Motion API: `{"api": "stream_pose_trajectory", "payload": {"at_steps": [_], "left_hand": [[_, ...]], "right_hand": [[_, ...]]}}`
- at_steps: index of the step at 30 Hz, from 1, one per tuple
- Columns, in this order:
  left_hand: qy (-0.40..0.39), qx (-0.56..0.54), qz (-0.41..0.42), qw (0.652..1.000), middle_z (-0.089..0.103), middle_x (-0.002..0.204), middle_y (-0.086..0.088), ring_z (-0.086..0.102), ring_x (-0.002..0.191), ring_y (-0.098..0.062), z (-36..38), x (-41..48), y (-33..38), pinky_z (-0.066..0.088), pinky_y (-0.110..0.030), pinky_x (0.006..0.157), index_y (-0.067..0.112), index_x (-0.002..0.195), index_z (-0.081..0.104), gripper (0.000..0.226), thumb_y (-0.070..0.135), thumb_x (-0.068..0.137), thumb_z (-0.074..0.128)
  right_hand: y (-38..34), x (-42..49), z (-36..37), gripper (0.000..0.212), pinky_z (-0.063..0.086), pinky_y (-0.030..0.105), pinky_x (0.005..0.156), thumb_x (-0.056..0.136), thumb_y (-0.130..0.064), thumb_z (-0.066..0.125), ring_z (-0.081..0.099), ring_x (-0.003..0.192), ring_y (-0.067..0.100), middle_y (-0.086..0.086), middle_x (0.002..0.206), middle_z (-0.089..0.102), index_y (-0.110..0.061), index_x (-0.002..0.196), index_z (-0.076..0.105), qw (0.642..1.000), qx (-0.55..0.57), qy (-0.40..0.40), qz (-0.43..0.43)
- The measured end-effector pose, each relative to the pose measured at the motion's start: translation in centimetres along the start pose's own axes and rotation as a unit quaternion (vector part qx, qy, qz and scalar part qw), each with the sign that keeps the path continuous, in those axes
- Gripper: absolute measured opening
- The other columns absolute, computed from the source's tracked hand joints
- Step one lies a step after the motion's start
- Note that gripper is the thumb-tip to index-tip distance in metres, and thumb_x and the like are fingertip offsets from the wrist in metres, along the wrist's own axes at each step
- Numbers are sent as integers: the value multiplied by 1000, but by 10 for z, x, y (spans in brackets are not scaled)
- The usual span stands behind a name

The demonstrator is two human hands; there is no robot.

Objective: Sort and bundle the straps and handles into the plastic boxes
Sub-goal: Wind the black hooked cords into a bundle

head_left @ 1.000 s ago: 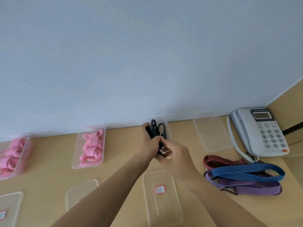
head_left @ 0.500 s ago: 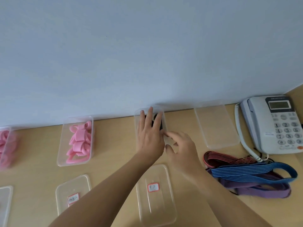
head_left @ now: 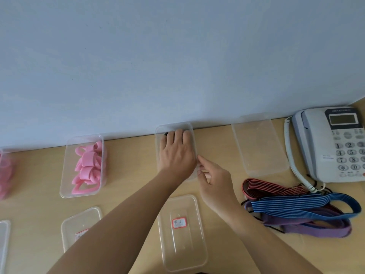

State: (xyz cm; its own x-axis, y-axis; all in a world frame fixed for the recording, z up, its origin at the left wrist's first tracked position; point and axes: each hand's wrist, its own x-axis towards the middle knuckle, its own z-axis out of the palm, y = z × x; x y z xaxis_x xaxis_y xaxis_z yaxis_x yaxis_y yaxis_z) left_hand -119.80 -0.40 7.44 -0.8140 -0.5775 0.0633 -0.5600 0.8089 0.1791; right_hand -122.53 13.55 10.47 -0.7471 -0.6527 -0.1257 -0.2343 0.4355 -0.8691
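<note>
Everything is placed from the middle box [head_left: 177,125], a clear plastic tub standing on the wooden table [head_left: 128,165] against the pale wall [head_left: 177,56]. Far to its left, cut by the frame edge and blurred, is a box of pink handles [head_left: 5,171]. Nearer, still to its left, a second clear box [head_left: 64,175] holds a pile of pink loop handles [head_left: 87,167]. Left of the middle box and in front of it lie two clear lids: an edge lid [head_left: 4,244], mostly out of frame, and a labelled lid [head_left: 79,218], partly hidden by the left forearm.

The left hand [head_left: 175,155] lies palm down inside the middle box, fingers straight and together, pressing on black handles [head_left: 166,133]; only a sliver of black shows beside the fingertips. Straight in front of the middle box lies a third lid [head_left: 183,248] with a red-bordered label. The right hand [head_left: 215,186] is at the middle box's right wall near the front corner: index fingertip and thumb tip touch the wall and the other fingers are curled. I cannot tell whether they pinch the wall or only steady it.

Right of the middle box an empty clear box [head_left: 258,147] stands against the same wall. Right and in front lies a heap of straps: a red-striped strap [head_left: 266,187], a blue-striped strap [head_left: 308,204] and a purple strap [head_left: 316,227]. Furthest right sits a grey telephone [head_left: 331,145]
</note>
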Motion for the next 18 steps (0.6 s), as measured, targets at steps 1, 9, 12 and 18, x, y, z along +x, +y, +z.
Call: {"api": "stream_pose_trajectory", "payload": {"at_steps": [1, 9, 12, 18], "left_hand": [[2, 5, 1, 1000, 60, 97, -8, 54, 88, -34, 2, 0, -1, 41, -43, 81, 11, 100, 56, 31, 25, 81, 35], [-22, -10, -3, 1000, 61, 112, -3, 55, 101, -30, -4, 0, -9, 38, -41, 89, 15, 106, 61, 34, 31, 98, 32], [-36, -44, -5, 998, 57, 126, -3, 52, 115, -29, -8, -2, -13, 37, -42, 99, 17, 113, 62, 48, 41, 101, 23], [-63, -5, -10, 998, 43, 147, -10, 39, 127, -33, -15, -11, -28, 33, -46, 106, 14, 117, 61, 74, 65, 99, 11]], "right_hand": [[0, 0, 0, 46, 56, 33, 89, 91, 8, 52, 68, 96, 20, 9, 106, 73, -10, 132, 65, 1000, 3, -2, 1], [0, 3, -1, 44, 56, 23, 83, 87, 8, 49, 66, 90, 16, 6, 95, 73, -13, 119, 71, 999, 46, -19, 14], [-1, 3, 2, 36, 56, 40, 83, 87, 6, 48, 66, 89, 23, 10, 92, 72, -10, 111, 69, 999, 33, -34, 15], [-16, -3, 2, 54, 53, 42, 91, 93, -2, 46, 67, 96, 27, 11, 100, 73, -45, 119, 66, 991, 80, -95, 46]]}}
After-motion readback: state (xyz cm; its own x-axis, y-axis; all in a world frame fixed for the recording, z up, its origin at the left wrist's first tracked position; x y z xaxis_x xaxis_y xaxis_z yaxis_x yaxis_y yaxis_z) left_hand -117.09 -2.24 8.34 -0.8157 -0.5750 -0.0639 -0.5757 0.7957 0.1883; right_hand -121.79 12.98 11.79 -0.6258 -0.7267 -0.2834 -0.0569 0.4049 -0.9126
